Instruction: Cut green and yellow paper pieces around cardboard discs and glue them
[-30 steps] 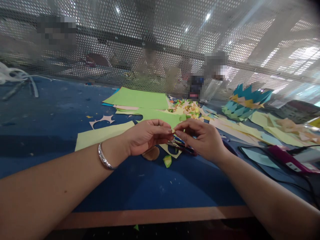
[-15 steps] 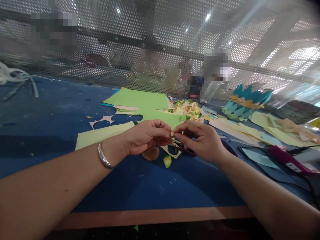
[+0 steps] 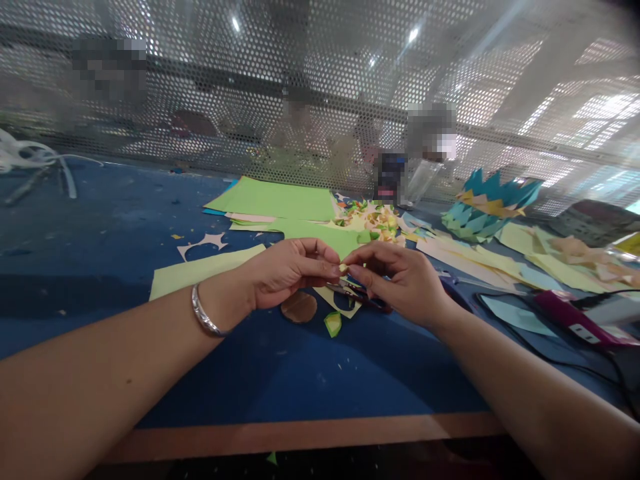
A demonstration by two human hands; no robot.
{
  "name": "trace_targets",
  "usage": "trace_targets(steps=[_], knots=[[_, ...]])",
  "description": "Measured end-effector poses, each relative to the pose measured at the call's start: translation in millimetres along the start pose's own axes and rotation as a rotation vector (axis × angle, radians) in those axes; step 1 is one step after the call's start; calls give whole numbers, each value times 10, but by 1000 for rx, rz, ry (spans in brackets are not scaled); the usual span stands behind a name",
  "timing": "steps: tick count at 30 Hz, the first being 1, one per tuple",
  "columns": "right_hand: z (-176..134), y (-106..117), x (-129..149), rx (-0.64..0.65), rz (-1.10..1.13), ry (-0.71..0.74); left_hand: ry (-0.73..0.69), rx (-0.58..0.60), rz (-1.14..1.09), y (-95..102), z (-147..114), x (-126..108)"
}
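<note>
A small pale-yellow paper piece [image 3: 343, 268] is pinched between the fingertips of both hands above the blue table. My left hand [image 3: 300, 272], with a silver bangle at the wrist, grips it from the left. From the right, my right hand [image 3: 400, 277] has thumb and forefinger closed on its other side. Below the hands lie a brown round disc [image 3: 299, 307], a folded green and yellow paper piece [image 3: 333, 324] and a cream paper scrap [image 3: 345, 305] with a round cut-out. Scissors [image 3: 350, 289] lie partly hidden under my right hand.
Green paper sheets [image 3: 285, 199] lie behind the hands, beside a heap of folded paper bits [image 3: 375, 220]. A blue-green zigzag paper crown [image 3: 483, 207] stands at right, near a magenta power strip [image 3: 575, 320] with a black cable. Perforated metal mesh [image 3: 225, 87] rises behind the table.
The small paper piece has turned slightly between my fingertips, which stay pinched together. The whole view has shifted a little; nothing else on the table has visibly moved.
</note>
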State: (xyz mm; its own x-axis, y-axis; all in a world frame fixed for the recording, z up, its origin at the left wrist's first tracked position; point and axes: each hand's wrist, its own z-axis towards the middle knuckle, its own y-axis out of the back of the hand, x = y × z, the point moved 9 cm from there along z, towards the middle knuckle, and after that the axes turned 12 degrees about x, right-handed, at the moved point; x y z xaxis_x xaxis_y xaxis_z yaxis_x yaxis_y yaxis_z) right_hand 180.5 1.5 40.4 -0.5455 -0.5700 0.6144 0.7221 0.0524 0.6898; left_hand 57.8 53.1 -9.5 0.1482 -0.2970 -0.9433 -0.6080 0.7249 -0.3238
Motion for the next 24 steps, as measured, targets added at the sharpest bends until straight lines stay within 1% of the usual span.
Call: trace_targets(steps=[5,9,12,17,20,24], knots=[[5,7,-23,-13,37,-38,-51,-41,26,11,-9,-24],[-20,62,-21,-63,-15,-54,-104,-65,32,23,-14,-42],[-41,94,8,-101,-70,-37,-148,-105,34,37,-30,-56],[-56,99,103,-143,-154,39,-188,-141,45,2,-54,-71],[-47,90,133,-145,-160,60,-204,-135,56,-41,-65,-86],[-33,74,129,-129,-168,46,-216,-122,58,-78,-77,-102]])
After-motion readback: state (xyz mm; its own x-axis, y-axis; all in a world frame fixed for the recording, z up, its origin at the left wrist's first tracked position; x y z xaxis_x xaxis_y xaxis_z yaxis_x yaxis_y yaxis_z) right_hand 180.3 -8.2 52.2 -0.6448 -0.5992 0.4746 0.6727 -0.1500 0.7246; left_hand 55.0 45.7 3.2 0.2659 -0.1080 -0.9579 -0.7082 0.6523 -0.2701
